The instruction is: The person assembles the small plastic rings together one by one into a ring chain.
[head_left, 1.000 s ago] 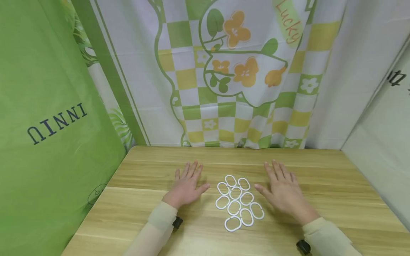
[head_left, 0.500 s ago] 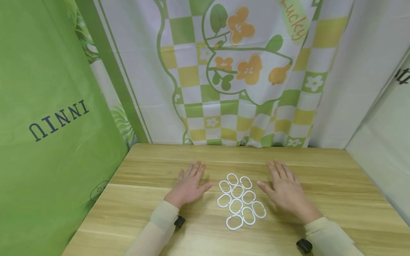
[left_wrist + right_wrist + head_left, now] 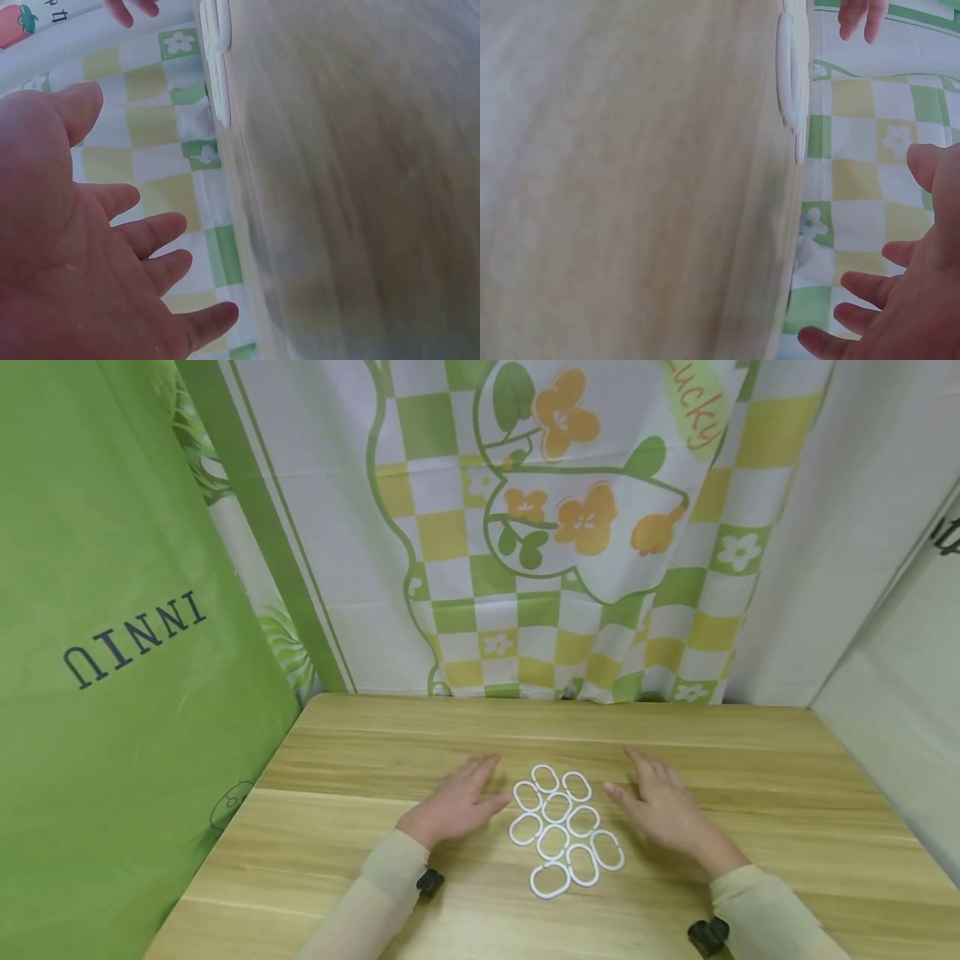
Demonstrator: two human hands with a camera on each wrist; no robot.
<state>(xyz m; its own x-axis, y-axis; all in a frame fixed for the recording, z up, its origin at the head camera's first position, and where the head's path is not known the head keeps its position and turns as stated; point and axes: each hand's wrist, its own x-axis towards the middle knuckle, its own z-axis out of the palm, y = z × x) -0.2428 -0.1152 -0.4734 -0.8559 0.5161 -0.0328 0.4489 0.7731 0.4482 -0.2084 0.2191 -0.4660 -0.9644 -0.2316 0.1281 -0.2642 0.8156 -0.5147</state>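
Observation:
Several white oval curtain rings [image 3: 555,824], each with a small gap, lie flat in a close cluster mid-table. Just left of them is my left hand [image 3: 457,806], thumb side up, its thumb tip near the leftmost rings. My right hand [image 3: 663,810] is on the other side, palm turned inward, the thumb pointing at the cluster. In the left wrist view the left hand [image 3: 67,247] has its fingers spread and holds nothing; white rings [image 3: 223,26] show edge-on beyond it. The right wrist view likewise shows the right hand [image 3: 922,300] with nothing in it, and rings [image 3: 784,71] on the tabletop.
The wood-grain table [image 3: 300,860] reaches back to a checked, flowered curtain [image 3: 495,610]. A green cloth [image 3: 135,760] hangs along the left side and a pale sheet [image 3: 900,693] along the right. Dark wrist cameras [image 3: 431,883] sit under the sleeves.
My left hand has shifted right, closer to the rings, and rolled thumb side up. My right hand has also rolled inward. The rings lie as before; the head view has shifted slightly.

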